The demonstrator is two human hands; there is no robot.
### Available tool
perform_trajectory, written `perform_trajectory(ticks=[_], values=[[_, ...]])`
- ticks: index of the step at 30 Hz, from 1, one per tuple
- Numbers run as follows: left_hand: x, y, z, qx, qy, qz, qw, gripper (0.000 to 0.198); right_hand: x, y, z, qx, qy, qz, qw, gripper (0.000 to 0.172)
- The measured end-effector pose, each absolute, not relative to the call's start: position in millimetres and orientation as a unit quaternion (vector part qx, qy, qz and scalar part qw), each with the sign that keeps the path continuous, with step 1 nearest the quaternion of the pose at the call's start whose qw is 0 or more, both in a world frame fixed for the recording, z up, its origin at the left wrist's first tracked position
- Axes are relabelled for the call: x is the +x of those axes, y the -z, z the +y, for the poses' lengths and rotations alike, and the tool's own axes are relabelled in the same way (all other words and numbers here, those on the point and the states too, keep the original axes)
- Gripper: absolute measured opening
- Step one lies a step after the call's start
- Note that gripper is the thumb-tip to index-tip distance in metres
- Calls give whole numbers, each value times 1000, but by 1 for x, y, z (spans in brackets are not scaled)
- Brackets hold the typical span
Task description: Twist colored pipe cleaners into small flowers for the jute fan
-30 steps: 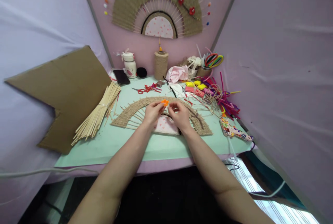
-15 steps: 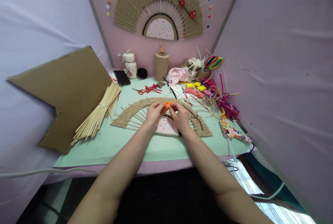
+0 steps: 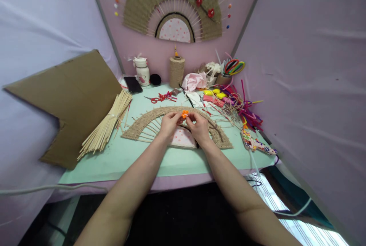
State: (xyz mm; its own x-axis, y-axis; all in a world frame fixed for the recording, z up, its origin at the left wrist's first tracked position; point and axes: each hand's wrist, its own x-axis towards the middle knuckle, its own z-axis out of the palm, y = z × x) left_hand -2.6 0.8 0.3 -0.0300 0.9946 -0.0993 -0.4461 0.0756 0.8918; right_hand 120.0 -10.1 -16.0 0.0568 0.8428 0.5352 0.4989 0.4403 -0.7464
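Observation:
Between my two hands is a small orange flower (image 3: 185,114), with a bit of white at its middle. My left hand (image 3: 170,125) pinches it from the left. My right hand (image 3: 199,126) has its fingertips closed at the flower's right side. Both hands are above a woven twine fan (image 3: 140,124) lying on the table, with thin sticks as ribs. Its half-round base (image 3: 183,138) is covered in white cloth with pink dots, partly hidden by my hands. A brown twig (image 3: 219,131) lies along the fan's right side.
A bundle of sticks (image 3: 107,126) leans by a cardboard sheet (image 3: 80,97) on the left. Behind the fan are red scissors (image 3: 154,100) and a twine spool (image 3: 177,71). Pipe cleaners (image 3: 251,118) and a floral glue gun (image 3: 257,145) lie right. A finished fan (image 3: 140,10) hangs behind.
The head view has shifted slightly. Both hands stay in nearly the same place around the orange flower, which appears turned a little, showing more of its white middle.

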Motion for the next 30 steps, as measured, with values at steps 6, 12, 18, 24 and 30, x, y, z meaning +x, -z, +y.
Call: perform_trajectory(ticks=[6,12,18,24,30], values=[[-5,3,4,342,-605,407,593,21,122,13,-10,-495,-211,-645,543,23],[-4,-1,3,353,-599,423,580,22,121,13,-8,-466,-302,-598,578,28],[0,0,0,359,-587,433,582,22,117,9,-12,-482,-231,-634,559,26],[-1,6,2,407,-587,425,556,28,119,12,-9,-474,-293,-604,570,17],[-2,17,6,505,-570,452,465,18,122,17,-3,-482,-342,-579,562,14]])
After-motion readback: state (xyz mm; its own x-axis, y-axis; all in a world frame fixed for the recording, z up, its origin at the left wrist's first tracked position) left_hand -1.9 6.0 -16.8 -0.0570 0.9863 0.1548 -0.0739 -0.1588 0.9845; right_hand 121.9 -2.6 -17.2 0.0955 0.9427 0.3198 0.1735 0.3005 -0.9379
